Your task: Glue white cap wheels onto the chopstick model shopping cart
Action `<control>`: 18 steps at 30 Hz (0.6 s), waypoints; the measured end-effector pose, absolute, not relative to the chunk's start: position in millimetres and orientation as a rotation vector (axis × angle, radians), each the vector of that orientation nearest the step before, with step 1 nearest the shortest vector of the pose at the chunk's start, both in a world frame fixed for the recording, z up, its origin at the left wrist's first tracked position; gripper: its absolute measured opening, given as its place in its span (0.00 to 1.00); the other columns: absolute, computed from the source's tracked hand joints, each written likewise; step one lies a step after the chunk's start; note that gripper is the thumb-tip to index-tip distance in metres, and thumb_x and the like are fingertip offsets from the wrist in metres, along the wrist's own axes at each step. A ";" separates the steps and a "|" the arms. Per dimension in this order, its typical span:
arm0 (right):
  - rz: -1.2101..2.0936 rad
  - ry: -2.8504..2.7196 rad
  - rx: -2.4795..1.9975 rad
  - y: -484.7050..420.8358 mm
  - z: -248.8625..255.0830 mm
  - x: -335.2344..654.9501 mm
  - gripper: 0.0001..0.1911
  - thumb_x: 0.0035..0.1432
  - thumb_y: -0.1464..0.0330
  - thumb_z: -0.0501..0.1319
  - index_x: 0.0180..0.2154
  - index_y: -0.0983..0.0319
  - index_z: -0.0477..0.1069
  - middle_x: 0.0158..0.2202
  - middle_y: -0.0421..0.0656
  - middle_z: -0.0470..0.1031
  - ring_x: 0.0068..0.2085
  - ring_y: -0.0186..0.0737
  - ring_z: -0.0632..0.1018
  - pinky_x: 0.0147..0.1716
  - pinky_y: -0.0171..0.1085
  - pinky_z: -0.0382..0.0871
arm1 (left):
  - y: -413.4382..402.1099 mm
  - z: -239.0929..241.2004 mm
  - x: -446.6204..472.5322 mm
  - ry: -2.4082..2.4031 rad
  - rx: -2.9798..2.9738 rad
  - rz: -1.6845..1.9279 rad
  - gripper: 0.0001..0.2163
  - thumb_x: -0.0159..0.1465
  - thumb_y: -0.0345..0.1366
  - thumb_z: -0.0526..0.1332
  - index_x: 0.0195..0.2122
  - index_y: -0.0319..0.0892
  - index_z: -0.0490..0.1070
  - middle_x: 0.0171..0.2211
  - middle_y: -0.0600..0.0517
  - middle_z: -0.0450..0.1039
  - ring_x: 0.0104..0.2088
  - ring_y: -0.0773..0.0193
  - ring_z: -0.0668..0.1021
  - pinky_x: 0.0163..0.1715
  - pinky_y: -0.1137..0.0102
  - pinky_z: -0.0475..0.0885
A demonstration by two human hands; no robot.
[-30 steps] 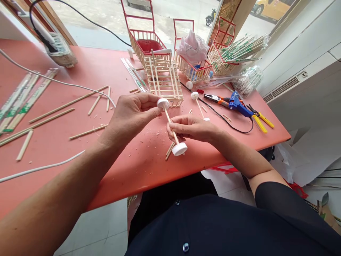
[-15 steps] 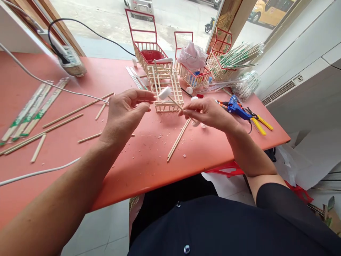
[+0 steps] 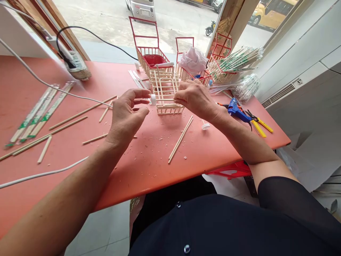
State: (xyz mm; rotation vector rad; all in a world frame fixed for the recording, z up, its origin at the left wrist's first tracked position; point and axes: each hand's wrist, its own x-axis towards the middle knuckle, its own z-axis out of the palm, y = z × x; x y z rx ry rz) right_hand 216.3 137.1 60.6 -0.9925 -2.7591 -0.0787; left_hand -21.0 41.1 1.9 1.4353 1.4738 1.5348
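Note:
A small cart frame of pale wooden sticks (image 3: 170, 109) lies on the table between my hands. My right hand (image 3: 197, 97) is closed in a pinch at its right side, on a thin wooden stick mostly hidden by the fingers and frame. At the frame's left side is a white round cap (image 3: 153, 99). My left hand (image 3: 129, 113) is just left of that cap, thumb and fingers apart, holding nothing. Below the frame lie loose sticks (image 3: 180, 140) side by side. Another white cap (image 3: 205, 126) rests under my right wrist.
Finished carts with red handles (image 3: 151, 58) stand behind. A blue glue gun (image 3: 236, 108) and yellow-handled pliers (image 3: 262, 126) lie at right. Wrapped chopsticks (image 3: 39, 113), loose sticks and a white cable (image 3: 48, 173) are at left, near a power strip (image 3: 77, 67).
My right hand has moved up and inward to the frame, bringing the stick and its white cap down against it. My left hand has shifted slightly right and its fingers have spread.

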 end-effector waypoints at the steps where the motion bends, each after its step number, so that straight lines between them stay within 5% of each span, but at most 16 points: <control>1: -0.088 -2.763 -0.989 137.1 59.9 215.4 0.14 0.79 0.66 0.59 0.42 0.63 0.82 0.46 0.50 0.80 0.55 0.52 0.74 0.63 0.55 0.63 | 41.2 1.1 -21.2 1.473 1.443 1.518 0.23 0.53 0.28 0.65 0.51 0.50 0.84 0.52 0.52 0.88 0.53 0.54 0.88 0.44 0.64 0.83; 12: -0.078 -2.760 -0.976 130.3 53.1 208.3 0.14 0.78 0.69 0.59 0.39 0.61 0.81 0.50 0.50 0.82 0.58 0.55 0.75 0.64 0.56 0.62 | 36.1 -4.0 -15.7 1.536 1.927 1.511 0.18 0.66 0.37 0.69 0.58 0.52 0.84 0.61 0.50 0.81 0.62 0.50 0.82 0.51 0.57 0.85; 18: -0.069 -2.769 -1.057 125.6 55.8 204.8 0.14 0.78 0.69 0.60 0.39 0.62 0.82 0.53 0.52 0.82 0.60 0.56 0.75 0.66 0.57 0.62 | 39.5 -13.1 -18.9 1.537 2.057 1.480 0.15 0.72 0.35 0.70 0.57 0.59 0.85 0.63 0.48 0.81 0.66 0.42 0.79 0.69 0.42 0.76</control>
